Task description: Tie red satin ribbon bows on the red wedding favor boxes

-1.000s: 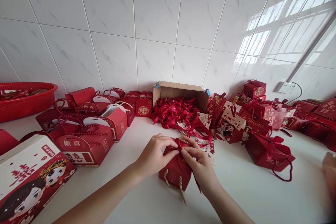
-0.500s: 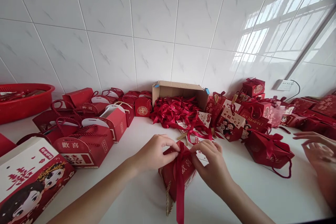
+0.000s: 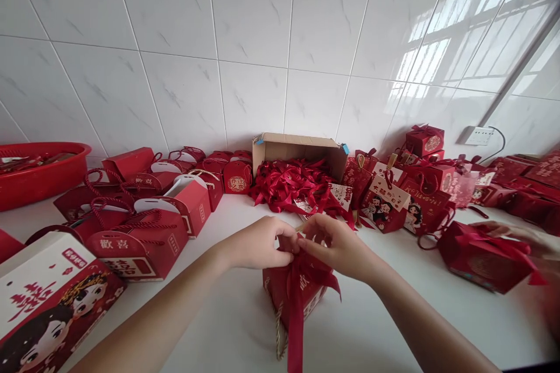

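A small red gift box point(image 3: 276, 287) with a twisted gold cord handle point(image 3: 279, 332) stands on the white table in front of me. A dark red satin ribbon point(image 3: 296, 320) runs over its top, one long tail hanging down the front and a shorter end out to the right. My left hand point(image 3: 262, 243) pinches the ribbon at the box's top from the left. From the right, my right hand point(image 3: 339, 245) has its fingers closed on the ribbon at the same spot. The fingers partly hide where the ribbon crosses.
An open cardboard box point(image 3: 301, 143) spills a heap of red ribbons point(image 3: 291, 183) at the back. Several red gift boxes point(image 3: 144, 239) stand left, beside a red basin point(image 3: 52, 178). More boxes line the right, where another person's hand point(image 3: 520, 238) holds a ribboned box point(image 3: 481, 259).
My hands have come closer together over the box top, and a ribbon end now sticks out to the right. The other person's hand has taken hold of the ribboned box and turned it.
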Demonstrator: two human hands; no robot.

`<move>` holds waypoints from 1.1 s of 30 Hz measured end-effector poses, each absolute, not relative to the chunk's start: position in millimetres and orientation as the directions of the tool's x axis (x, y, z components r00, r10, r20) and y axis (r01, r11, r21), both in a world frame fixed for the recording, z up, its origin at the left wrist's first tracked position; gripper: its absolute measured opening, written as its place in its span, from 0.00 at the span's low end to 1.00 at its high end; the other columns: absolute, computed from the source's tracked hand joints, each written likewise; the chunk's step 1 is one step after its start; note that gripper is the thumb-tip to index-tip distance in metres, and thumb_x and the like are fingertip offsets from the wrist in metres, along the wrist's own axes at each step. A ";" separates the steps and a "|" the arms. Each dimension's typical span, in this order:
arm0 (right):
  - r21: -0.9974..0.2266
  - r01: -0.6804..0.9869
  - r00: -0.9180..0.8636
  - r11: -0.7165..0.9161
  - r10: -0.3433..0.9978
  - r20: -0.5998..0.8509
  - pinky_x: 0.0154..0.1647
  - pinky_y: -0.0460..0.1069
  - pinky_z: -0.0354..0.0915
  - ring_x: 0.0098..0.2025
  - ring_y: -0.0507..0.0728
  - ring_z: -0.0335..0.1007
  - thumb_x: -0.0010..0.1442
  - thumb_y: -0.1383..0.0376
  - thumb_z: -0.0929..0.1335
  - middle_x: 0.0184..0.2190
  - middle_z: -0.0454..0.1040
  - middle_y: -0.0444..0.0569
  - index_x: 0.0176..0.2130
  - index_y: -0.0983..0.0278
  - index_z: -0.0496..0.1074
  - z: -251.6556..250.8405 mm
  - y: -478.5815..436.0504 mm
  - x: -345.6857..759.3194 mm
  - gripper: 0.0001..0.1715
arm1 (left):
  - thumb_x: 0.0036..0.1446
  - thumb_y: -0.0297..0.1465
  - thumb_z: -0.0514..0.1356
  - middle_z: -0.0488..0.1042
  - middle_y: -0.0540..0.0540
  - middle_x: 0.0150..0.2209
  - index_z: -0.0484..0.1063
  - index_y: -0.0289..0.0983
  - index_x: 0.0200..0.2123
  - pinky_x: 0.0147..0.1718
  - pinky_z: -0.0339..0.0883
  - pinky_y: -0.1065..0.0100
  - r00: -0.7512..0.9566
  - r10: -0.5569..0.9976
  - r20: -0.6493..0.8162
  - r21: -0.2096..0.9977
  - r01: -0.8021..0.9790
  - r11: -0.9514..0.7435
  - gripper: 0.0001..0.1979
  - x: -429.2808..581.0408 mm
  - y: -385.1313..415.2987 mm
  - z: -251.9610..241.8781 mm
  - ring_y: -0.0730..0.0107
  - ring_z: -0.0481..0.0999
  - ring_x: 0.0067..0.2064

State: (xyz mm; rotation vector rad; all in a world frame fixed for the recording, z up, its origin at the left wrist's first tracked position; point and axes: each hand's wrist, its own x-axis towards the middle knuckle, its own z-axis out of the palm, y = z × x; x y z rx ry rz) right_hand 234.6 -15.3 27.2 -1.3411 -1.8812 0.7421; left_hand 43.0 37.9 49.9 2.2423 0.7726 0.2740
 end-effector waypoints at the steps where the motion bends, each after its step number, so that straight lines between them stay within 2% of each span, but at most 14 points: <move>1: -0.794 0.522 -0.254 0.312 0.945 0.205 0.28 0.45 0.59 0.29 0.51 0.64 0.57 0.65 0.67 0.30 0.72 0.44 0.33 0.63 0.67 25.4 -13.0 234.7 0.04 | 0.47 0.25 0.57 0.76 0.52 0.31 0.75 0.37 0.30 0.31 0.65 0.72 0.797 0.602 -0.048 0.700 0.457 -0.549 0.08 43.7 38.6 51.0 0.69 0.73 0.34; 5: -0.813 0.407 -0.375 0.416 0.888 0.267 0.29 0.45 0.61 0.29 0.50 0.63 0.58 0.71 0.65 0.30 0.70 0.43 0.35 0.63 0.65 20.8 -11.4 240.6 0.04 | 0.46 0.24 0.57 0.75 0.53 0.31 0.74 0.38 0.31 0.32 0.65 0.73 0.812 0.577 -0.086 0.706 0.459 -0.539 0.09 44.1 42.4 54.1 0.70 0.73 0.34; 7: -0.746 0.392 -0.460 0.538 0.817 0.347 0.33 0.47 0.62 0.32 0.51 0.65 0.59 0.73 0.64 0.33 0.71 0.45 0.39 0.63 0.69 18.7 -12.2 244.7 0.08 | 0.47 0.24 0.57 0.75 0.53 0.31 0.74 0.38 0.31 0.31 0.64 0.73 0.817 0.567 -0.102 0.705 0.461 -0.539 0.08 42.8 44.8 54.9 0.70 0.72 0.33; 10: -0.576 0.388 -0.582 0.719 0.676 0.452 0.39 0.49 0.63 0.38 0.53 0.65 0.59 0.78 0.61 0.37 0.71 0.49 0.47 0.61 0.73 11.9 -11.9 248.8 0.22 | 0.47 0.26 0.57 0.73 0.53 0.30 0.73 0.40 0.33 0.30 0.63 0.72 0.816 0.560 -0.144 0.696 0.485 -0.529 0.09 40.3 48.7 54.6 0.70 0.71 0.33; 12: -0.484 0.396 -0.621 0.780 0.616 0.484 0.39 0.50 0.62 0.39 0.54 0.63 0.58 0.80 0.59 0.38 0.69 0.50 0.49 0.58 0.75 5.5 -10.7 249.6 0.28 | 0.47 0.26 0.58 0.72 0.53 0.30 0.72 0.41 0.36 0.31 0.63 0.71 0.814 0.554 -0.175 0.698 0.500 -0.513 0.11 39.3 52.0 53.7 0.70 0.71 0.32; 18: -0.354 0.427 -0.631 0.832 0.555 0.542 0.37 0.49 0.60 0.36 0.55 0.54 0.56 0.81 0.60 0.32 0.63 0.49 0.47 0.53 0.77 -8.0 -8.8 248.6 0.31 | 0.46 0.25 0.60 0.71 0.52 0.30 0.72 0.40 0.36 0.31 0.64 0.71 0.835 0.506 -0.217 0.699 0.495 -0.516 0.11 40.1 68.5 57.1 0.70 0.70 0.34; 22: -0.363 0.431 -0.619 0.826 0.563 0.547 0.38 0.50 0.60 0.37 0.55 0.54 0.57 0.81 0.60 0.34 0.64 0.50 0.46 0.53 0.77 -13.1 -8.0 249.7 0.31 | 0.48 0.26 0.60 0.73 0.52 0.32 0.74 0.39 0.34 0.33 0.64 0.71 0.872 0.423 -0.245 0.652 0.472 -0.593 0.07 41.5 75.5 62.8 0.69 0.70 0.35; 26: -0.414 0.412 -0.609 0.812 0.583 0.538 0.39 0.50 0.61 0.38 0.55 0.55 0.58 0.81 0.60 0.34 0.64 0.50 0.46 0.53 0.77 -16.9 -6.8 250.7 0.30 | 0.47 0.25 0.61 0.74 0.51 0.37 0.73 0.39 0.34 0.40 0.64 0.69 0.901 0.354 -0.250 0.646 0.428 -0.632 0.09 39.9 72.7 61.8 0.67 0.69 0.40; 29: -0.439 0.406 -0.596 0.801 0.597 0.537 0.40 0.51 0.62 0.38 0.55 0.56 0.59 0.80 0.59 0.35 0.65 0.50 0.46 0.53 0.77 -17.8 -6.9 250.7 0.30 | 0.47 0.24 0.60 0.73 0.50 0.39 0.73 0.39 0.34 0.44 0.63 0.68 0.898 0.383 -0.215 0.635 0.427 -0.644 0.09 37.5 69.9 58.1 0.66 0.69 0.43; 33: -0.456 0.391 -0.577 0.799 0.599 0.555 0.39 0.50 0.62 0.38 0.55 0.56 0.60 0.79 0.59 0.34 0.63 0.50 0.44 0.52 0.78 -17.4 -7.1 249.9 0.29 | 0.53 0.27 0.57 0.72 0.49 0.41 0.75 0.40 0.35 0.46 0.61 0.69 0.879 0.444 -0.174 0.658 0.440 -0.612 0.07 36.6 68.1 54.7 0.66 0.69 0.44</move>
